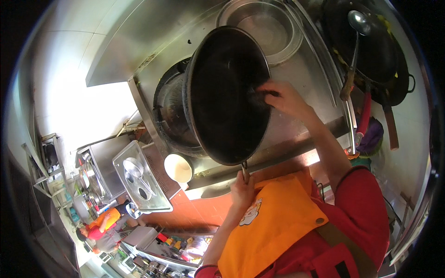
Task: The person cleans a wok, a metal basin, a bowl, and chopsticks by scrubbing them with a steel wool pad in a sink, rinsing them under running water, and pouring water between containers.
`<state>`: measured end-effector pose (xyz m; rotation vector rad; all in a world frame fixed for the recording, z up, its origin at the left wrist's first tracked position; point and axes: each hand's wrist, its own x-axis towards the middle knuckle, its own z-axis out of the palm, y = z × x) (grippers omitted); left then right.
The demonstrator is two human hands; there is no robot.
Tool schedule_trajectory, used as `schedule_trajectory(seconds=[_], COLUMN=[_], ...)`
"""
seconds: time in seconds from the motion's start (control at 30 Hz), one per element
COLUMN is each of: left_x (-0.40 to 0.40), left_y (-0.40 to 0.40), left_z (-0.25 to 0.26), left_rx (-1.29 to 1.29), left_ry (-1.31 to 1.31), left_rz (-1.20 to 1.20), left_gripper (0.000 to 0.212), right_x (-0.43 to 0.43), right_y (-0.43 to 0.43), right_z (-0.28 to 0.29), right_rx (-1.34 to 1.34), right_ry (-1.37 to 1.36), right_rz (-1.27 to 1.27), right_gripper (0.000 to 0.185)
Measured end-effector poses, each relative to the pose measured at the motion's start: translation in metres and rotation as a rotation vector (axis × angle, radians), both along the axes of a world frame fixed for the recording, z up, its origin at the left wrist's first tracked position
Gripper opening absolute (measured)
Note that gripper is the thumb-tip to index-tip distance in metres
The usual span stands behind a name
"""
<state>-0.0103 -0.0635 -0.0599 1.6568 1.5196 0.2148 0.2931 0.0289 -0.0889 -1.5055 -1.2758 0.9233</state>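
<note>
A black wok [222, 100] is tilted steeply over the stove burner [172, 107], its hollow turned toward my right side. My left hand [242, 191] is closed around the wok's handle [245, 172] at the near rim. Reaching over the right rim, my right hand [286, 99] pinches a dark scrubbing pad [256, 97] against the inner wall. The pad is blurred and dark on dark, so its exact kind is hard to make out. No food shows in the wok's shadowed inside.
A metal basin [260, 31] of water sits behind the wok. At right, a ladle [355, 52] lies across stacked woks [368, 41]. Left of me are a white pot [178, 168] and a metal tray [142, 173] with ladles. Another person [104, 222] stands farther off.
</note>
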Motion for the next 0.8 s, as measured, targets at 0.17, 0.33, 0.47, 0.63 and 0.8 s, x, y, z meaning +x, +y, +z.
schedule_trajectory(seconds=[0.17, 0.33, 0.47, 0.63, 0.8], left_x=[-0.023, -0.043, -0.065, -0.068, -0.072], left_y=[0.023, 0.028, 0.022, 0.018, 0.039], left_z=[0.0, 0.008, 0.009, -0.004, -0.016], left_rx=[0.196, 0.417, 0.401, 0.108, -0.06], left_ry=[0.189, 0.143, 0.102, -0.114, -0.335], left_rz=[-0.27, -0.303, -0.32, -0.031, 0.27], left_gripper=[0.025, 0.02, 0.024, 0.037, 0.019], right_x=[-0.028, -0.026, 0.022, 0.019, -0.117], right_y=[0.01, -0.05, -0.084, -0.069, -0.099], right_z=[-0.027, -0.041, -0.067, -0.133, -0.105], right_rx=[0.0, -0.142, -0.087, -0.403, -0.29], right_ry=[-0.365, -0.535, -0.125, -0.776, -0.56], right_rz=[-0.021, 0.406, -0.348, -0.593, 0.037], right_gripper=[0.028, 0.028, 0.033, 0.042, 0.04])
